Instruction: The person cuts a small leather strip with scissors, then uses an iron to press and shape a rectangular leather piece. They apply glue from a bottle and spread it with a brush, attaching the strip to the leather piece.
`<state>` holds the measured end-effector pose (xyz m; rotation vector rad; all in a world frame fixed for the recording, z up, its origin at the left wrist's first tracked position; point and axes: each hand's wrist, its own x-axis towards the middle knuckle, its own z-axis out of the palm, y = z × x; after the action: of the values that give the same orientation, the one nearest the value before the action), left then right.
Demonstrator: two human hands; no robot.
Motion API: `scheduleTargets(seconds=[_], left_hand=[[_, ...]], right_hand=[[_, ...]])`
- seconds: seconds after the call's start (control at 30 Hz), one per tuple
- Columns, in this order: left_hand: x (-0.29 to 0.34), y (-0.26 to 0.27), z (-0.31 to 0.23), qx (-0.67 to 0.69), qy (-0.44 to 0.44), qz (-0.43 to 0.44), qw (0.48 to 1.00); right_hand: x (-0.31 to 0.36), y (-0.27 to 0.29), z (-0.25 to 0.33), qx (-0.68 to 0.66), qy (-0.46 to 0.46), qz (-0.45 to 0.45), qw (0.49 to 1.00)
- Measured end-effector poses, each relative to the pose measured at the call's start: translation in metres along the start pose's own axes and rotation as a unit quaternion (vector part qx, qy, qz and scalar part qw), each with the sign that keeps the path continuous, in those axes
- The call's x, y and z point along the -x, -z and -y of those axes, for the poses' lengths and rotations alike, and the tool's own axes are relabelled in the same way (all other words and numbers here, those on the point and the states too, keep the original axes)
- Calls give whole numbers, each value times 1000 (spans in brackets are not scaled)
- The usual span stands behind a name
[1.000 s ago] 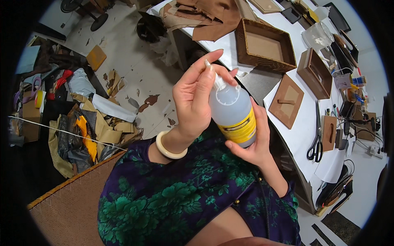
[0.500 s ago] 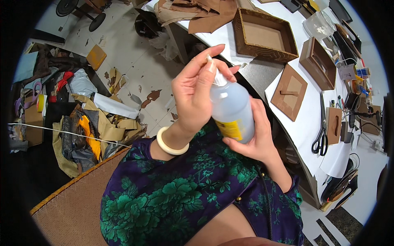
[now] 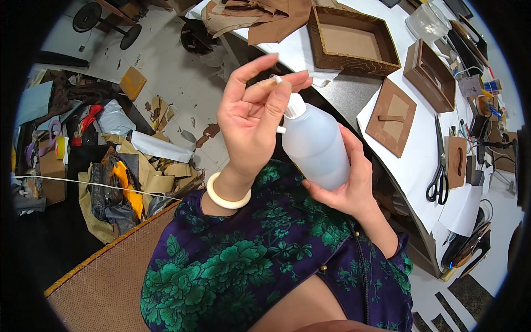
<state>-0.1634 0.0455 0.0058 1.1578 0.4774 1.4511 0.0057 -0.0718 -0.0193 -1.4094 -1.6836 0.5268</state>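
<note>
A pale, translucent plastic bottle (image 3: 318, 146) with liquid inside is held tilted over my lap, its top toward the upper left. My right hand (image 3: 354, 180) wraps round its lower side. At the top sits a white ribbed cap (image 3: 296, 106). My left hand (image 3: 251, 113) is at the bottle's top, thumb and fingers closed about a thin white nozzle tip (image 3: 278, 81), index finger raised. A small white piece (image 3: 281, 130) sticks out beside my left thumb; its other end is hidden. A cream bangle (image 3: 221, 196) circles my left wrist.
On the white-covered table (image 3: 406, 144) at the right lie an open wooden box (image 3: 354, 41), a second brown box (image 3: 431, 74), a brown panel (image 3: 390, 119) and black scissors (image 3: 438, 177). Leather scraps (image 3: 279, 19) lie at the far edge. Scrap piles (image 3: 138, 171) fill the floor at left.
The bottle has turned, hiding its yellow label. My left hand has shifted slightly left, uncovering the white cap, and its fingers have spread somewhat. The small white piece beside the thumb now shows.
</note>
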Motion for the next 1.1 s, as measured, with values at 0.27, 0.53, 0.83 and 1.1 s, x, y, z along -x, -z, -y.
scheduleTargets(seconds=[0.27,0.53,0.83,1.1], left_hand=[[-9,22,0,-106,-63,27,992],[-32,45,-4,-98,-96,-89,987],[-15,46,-1,-16,-6,16,1000],[-13,39,-22,58,12,70,996]], right_hand=[[0,0,-1,23,16,0,1000],[3,1,-7,-18,17,1,1000],[4,-4,-11,8,48,-2,999],[1,-3,-12,57,106,-40,992]])
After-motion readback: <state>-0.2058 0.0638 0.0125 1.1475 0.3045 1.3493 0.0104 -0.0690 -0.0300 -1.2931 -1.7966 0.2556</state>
